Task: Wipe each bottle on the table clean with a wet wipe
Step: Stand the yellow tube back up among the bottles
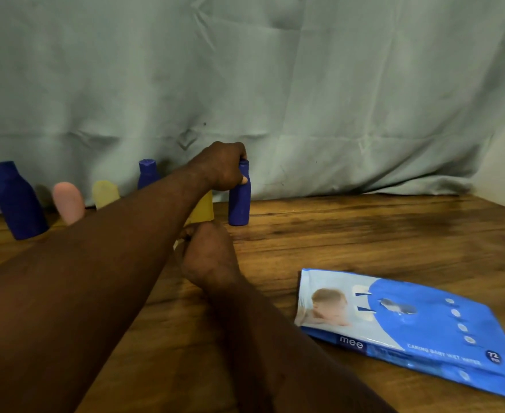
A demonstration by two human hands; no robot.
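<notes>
Several bottles stand in a row at the table's back edge, against a grey cloth. My left hand (220, 168) reaches across and grips the neck of a slim blue bottle (239, 204), which stands upright at the right end of the row. A yellow bottle (205, 208) beside it is partly hidden by my left wrist. My right hand (208, 254) hovers just in front of the yellow bottle with fingers curled; a small pale edge of a wet wipe (176, 245) shows at its left side. The blue pack of wet wipes (409, 326) lies flat at the right.
Further left in the row stand a wide blue bottle (17, 204), a pink bottle (68, 202), a pale yellow bottle (105, 193) and another blue bottle (147, 174). The wooden table (364, 231) runs to a wall at the far right.
</notes>
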